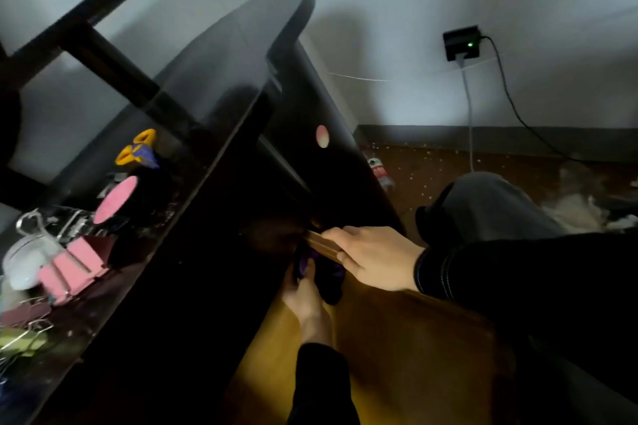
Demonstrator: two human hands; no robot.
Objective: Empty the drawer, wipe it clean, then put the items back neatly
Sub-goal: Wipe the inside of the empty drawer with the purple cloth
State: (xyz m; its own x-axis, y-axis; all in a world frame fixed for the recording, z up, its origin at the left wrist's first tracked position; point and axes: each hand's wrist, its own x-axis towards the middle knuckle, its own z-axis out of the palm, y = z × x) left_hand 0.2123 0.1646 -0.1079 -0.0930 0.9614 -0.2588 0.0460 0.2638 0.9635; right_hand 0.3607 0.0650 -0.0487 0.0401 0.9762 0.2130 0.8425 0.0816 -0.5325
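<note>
A wooden drawer [407,348] stands pulled out from under the black desk [221,86], its yellow-brown bottom showing. My right hand [373,257] rests on the drawer's far rim, fingers laid over the edge. Inside the drawer, close to the desk, my left hand [307,300] grips a dark purple cloth [324,269]. On the desk top at the left lie pink binder clips [74,269], a pink-topped black roll [117,198], yellow-handled scissors [136,148], a white jar [27,262] and metal clips [20,335].
A black frame [86,31] rises over the desk at the upper left. A black charger [462,42] with a green light sits plugged into the wall, cables trailing to the brown floor [448,176]. My knee [490,207] is beside the drawer at the right. A small bottle [379,172] lies on the floor.
</note>
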